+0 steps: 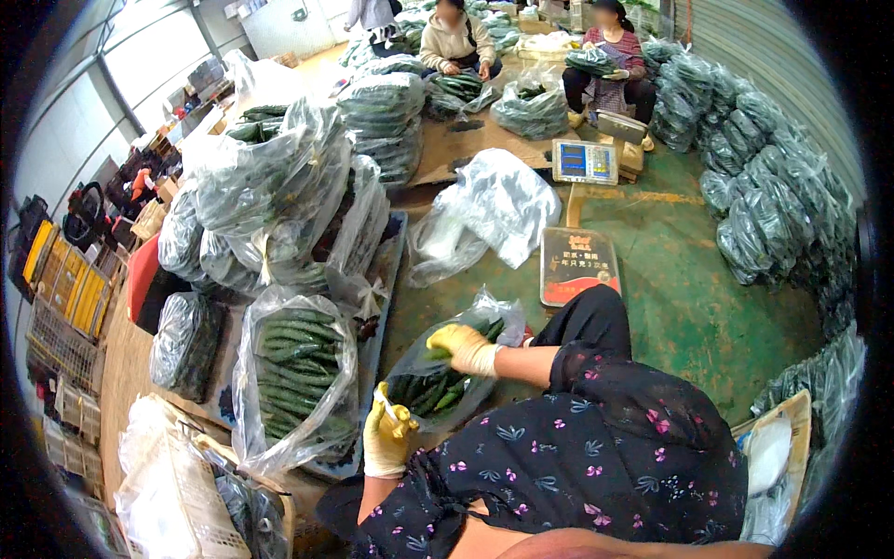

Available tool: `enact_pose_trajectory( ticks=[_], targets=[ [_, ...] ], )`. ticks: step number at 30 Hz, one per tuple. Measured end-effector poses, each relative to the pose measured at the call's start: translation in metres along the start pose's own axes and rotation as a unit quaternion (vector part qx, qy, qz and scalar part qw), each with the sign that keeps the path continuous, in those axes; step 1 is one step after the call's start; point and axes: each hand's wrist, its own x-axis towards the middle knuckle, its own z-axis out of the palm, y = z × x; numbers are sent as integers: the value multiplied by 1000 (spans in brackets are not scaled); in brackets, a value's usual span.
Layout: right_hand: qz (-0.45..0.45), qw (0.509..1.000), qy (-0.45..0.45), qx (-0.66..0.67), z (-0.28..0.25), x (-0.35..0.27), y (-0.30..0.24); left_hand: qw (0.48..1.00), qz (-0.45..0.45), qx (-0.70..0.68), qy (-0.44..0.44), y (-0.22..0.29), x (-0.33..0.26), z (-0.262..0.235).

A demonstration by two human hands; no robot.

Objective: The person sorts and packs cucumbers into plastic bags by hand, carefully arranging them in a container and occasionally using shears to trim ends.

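Observation:
Both my hands wear pale yellow gloves. My left hand [386, 436] pinches the near edge of a clear plastic bag [445, 371] that lies in front of me with several green cucumbers inside. My right hand [463, 347] is at the bag's mouth, fingers closed on cucumbers at the opening. My dark flowered sleeves come in from below. Just left of the bag stands a large open clear bag of cucumbers [296, 374].
Heaped filled cucumber bags [270, 196] rise at the left and more bags [768, 200] line the right wall. A weighing scale [579, 265] with a display [585, 161] sits ahead on the green floor. Two seated people [456, 42] work at the back. Crates [70, 289] stand far left.

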Motion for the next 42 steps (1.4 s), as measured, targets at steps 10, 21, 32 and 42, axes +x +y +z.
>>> enact_pose_trajectory(
  ticks=[10, 21, 32, 42],
  targets=[
    [217, 943, -253, -15, 23, -22, 68, 999, -3, -25, 20, 9, -22, -10],
    [207, 970, 86, -95, -83, 31, 149, 992, 53, -36, 111, 58, 21, -1],
    [397, 865, -305, 40, -85, 29, 114, 987, -79, 117, 75, 18, -17, -41],
    [344, 857, -375, 76, -102, 41, 53, 974, -74, 199, 83, 26, -31, -69]
  ],
)
